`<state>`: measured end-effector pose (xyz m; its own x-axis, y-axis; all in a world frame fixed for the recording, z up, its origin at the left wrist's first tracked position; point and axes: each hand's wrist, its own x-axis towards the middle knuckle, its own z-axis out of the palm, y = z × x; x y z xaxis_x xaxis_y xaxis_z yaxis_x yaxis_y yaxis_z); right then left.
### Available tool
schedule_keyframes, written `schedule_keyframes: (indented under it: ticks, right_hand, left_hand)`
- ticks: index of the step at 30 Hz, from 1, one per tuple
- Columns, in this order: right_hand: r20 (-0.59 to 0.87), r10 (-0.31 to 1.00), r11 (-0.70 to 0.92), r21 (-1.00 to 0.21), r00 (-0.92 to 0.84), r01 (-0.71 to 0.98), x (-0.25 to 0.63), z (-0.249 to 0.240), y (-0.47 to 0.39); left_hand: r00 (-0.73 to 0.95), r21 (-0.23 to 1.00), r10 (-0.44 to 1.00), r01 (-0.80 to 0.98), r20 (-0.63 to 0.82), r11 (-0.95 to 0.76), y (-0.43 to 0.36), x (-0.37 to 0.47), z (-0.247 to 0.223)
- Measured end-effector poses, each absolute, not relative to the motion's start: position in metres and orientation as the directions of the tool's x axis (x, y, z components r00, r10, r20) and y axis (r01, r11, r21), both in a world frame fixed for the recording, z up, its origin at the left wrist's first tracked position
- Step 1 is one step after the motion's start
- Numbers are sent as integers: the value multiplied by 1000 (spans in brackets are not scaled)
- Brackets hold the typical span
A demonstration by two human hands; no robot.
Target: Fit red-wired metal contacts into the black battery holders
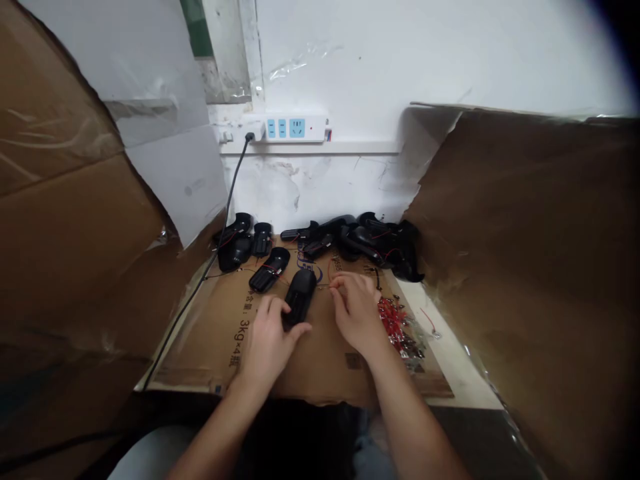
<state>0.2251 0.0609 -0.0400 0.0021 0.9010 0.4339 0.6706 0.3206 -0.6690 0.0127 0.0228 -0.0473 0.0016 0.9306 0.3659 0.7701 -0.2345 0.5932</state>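
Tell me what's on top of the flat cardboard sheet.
Black plastic parts, one touched by the left hand, and a pile of red-wired pieces. Cardboard under them can't be seen; it's covered.

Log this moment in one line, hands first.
left hand: at black shell | right hand: pinched, contents unclear | right: red wire pile | back: more shells

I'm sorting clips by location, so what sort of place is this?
Probably a makeshift small-parts assembly workshop: black plastic shells lie piled at the back, red-wired parts are heaped on a cardboard sheet, and a power strip is mounted on the wall.
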Motion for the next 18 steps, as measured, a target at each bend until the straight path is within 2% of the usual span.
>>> schedule_keyframes:
  ticks: [3,8,12,14,15,17,18]
  right_hand:
    - [441,897,398,-779,-27,484,212,-38,54]
    - [339,918,370,-919,-205,135,176,-37,32]
    - [330,913,344,-939,-240,19,155,-37,20]
    - [333,924,353,-932,-186,85,157,-37,22]
    - [346,928,368,-910,-139,190,161,-38,24]
    - [386,922,348,-783,-35,516,175,-41,31]
    - [400,917,289,-677,8,677,182,-42,35]
  left_hand:
    - [-4,724,931,630,366,-282,14,6,-41]
    - [20,923,960,271,278,-273,11,-4,-27]
    - [-121,963,959,112,257,-244,9,-2,-24]
    - [-181,978,961,39,210,-206,8,-2,-26]
    - [-209,984,962,-9,175,-180,8,-4,-27]
    - [-269,985,951,-37,152,-168,11,-10,-28]
    - [-292,983,939,30,183,-182,15,-15,-28]
